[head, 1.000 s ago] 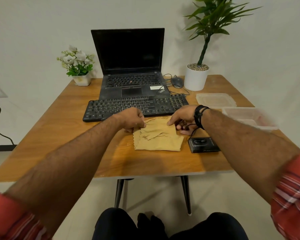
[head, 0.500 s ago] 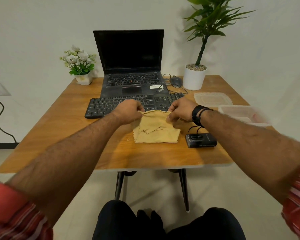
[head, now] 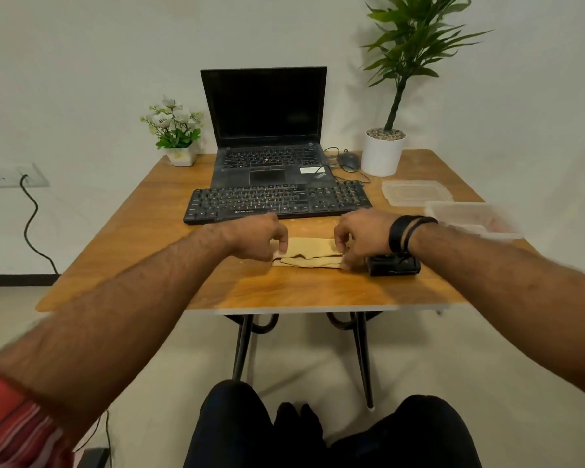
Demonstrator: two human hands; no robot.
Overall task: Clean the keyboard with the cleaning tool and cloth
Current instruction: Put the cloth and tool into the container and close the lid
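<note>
Since half a second ago we have folded the cloth (head: 309, 253) over into a narrow strip at frame centre, just below the keyboard (head: 277, 202). Our left hand (head: 260, 236) and right hand (head: 362, 236) pinch its 2 ends, so wiping seems near.

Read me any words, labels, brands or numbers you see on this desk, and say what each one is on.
Nothing can be read for certain.
Keyboard: a brand mark on its front edge, too small to read.
Keyboard keys: legends blurred.
Laptop: white sticker on the palm rest, print too small.
Small black device beside the cloth: markings blurred.
</note>
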